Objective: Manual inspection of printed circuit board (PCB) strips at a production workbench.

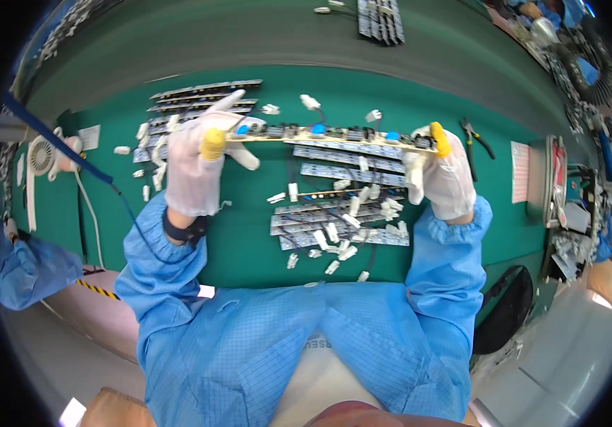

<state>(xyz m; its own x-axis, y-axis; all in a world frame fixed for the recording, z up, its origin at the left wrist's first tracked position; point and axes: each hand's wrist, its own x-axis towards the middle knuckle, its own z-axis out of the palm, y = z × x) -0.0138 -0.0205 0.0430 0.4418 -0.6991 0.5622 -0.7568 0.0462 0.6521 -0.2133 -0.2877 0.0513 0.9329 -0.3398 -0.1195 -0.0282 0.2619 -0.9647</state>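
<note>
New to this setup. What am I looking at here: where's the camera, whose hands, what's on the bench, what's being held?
There is no machine here: a person in a blue coat works with two gloved hands. The single picture comes from a fisheye camera on the person's head, looking down, so straight edges bend near the rim.

The left hand and the right hand, in white gloves with yellow fingertip covers, each grip one end of a long narrow circuit board held level above the green mat.

On the mat lie more board strips with white connectors, another stack of strips behind the left hand, pliers at right, and a small white fan at left.
</note>
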